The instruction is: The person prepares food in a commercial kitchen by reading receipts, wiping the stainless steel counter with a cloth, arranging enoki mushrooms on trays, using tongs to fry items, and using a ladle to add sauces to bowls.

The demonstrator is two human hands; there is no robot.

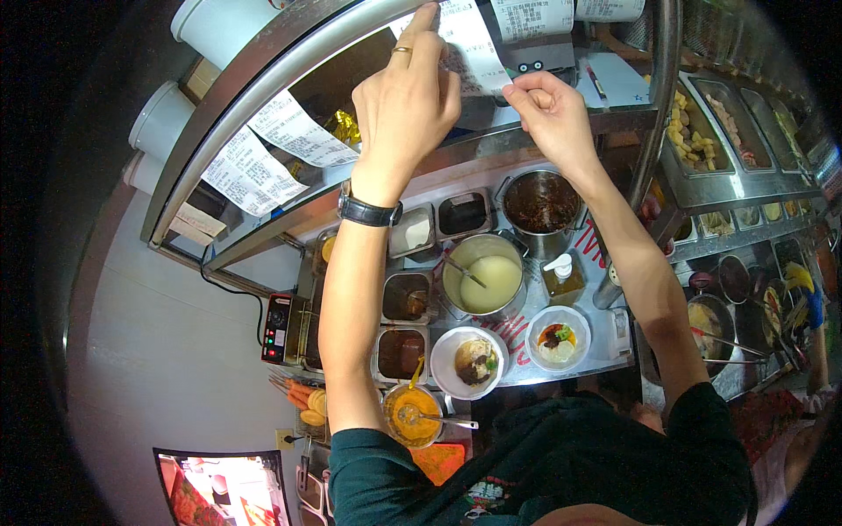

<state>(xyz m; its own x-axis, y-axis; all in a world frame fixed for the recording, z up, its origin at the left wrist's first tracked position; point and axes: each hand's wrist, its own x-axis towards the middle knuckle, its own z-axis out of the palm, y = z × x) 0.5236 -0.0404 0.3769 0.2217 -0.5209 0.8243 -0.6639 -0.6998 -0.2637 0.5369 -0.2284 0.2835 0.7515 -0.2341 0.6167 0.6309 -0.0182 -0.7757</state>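
Both my arms reach up to a paper order slip (474, 54) hanging from the metal rail (303, 54) of the shelf. My left hand (410, 92), wearing a ring and a black-strapped watch, is closed at the slip's upper left edge, its fingertips up at the rail; the thumb is hidden. My right hand (551, 114) pinches the slip's lower right corner. Two more slips hang to the left, one printed slip (303, 131) beside another slip (252, 173). Further order slips (533, 17) hang to the right.
Below stand a pot of pale liquid (489, 282), a pot of dark sauce (542, 206), a pump bottle (562, 277) and two bowls with seasonings, one larger bowl (445, 375) and one smaller bowl (577, 355). An orange sauce bowl (405, 430) holds a ladle. Food trays (709, 131) and another person's workspace lie right.
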